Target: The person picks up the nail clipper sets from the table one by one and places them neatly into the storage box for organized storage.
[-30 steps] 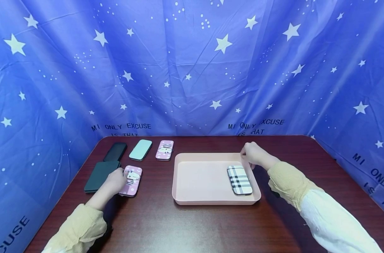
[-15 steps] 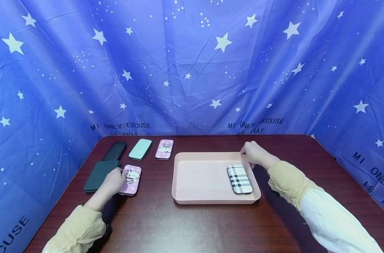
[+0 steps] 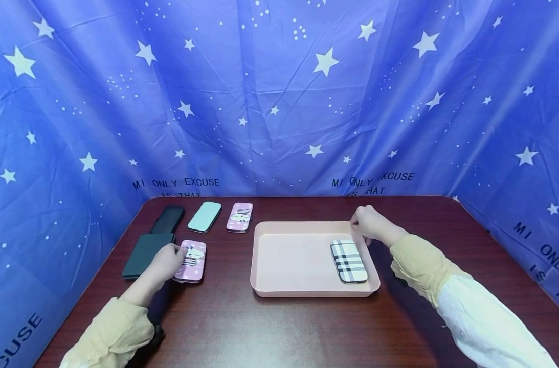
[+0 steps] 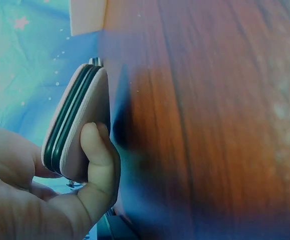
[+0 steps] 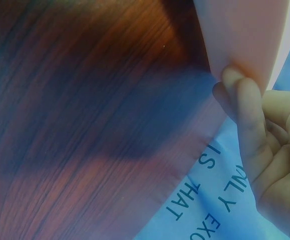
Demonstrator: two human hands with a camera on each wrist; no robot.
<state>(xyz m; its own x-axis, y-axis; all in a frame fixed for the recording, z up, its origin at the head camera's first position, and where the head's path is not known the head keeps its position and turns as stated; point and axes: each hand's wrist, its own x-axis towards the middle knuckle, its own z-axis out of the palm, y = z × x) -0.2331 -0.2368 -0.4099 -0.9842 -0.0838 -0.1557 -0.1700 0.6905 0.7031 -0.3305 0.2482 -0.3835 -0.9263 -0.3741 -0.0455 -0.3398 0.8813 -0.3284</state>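
Observation:
My left hand [image 3: 165, 264] grips a small pink patterned hard case [image 3: 193, 261] by its left side. In the left wrist view the case [image 4: 79, 117] shows a dark double seam between its two halves, with curled fingers [image 4: 100, 165] against one face. At the far right corner of a shallow pale pink tray [image 3: 284, 292], my right hand [image 3: 373, 225] pinches the rim. The right wrist view shows thumb and fingers on the tray wall [image 5: 247, 40]. Inside the tray, towards its right end, lies a black-and-white plaid case [image 3: 349, 261].
A dark green flat case [image 3: 141, 255] lies beside the left hand. Behind it are a black case [image 3: 168, 220], a mint case [image 3: 204, 217] and another pink patterned case [image 3: 240, 217]. Blue starry cloth [image 3: 279, 102] hangs along the back and sides of the brown table [image 3: 270, 332].
The pink case in my left hand has risen very slightly at its near edge. My right hand and the tray have stayed put.

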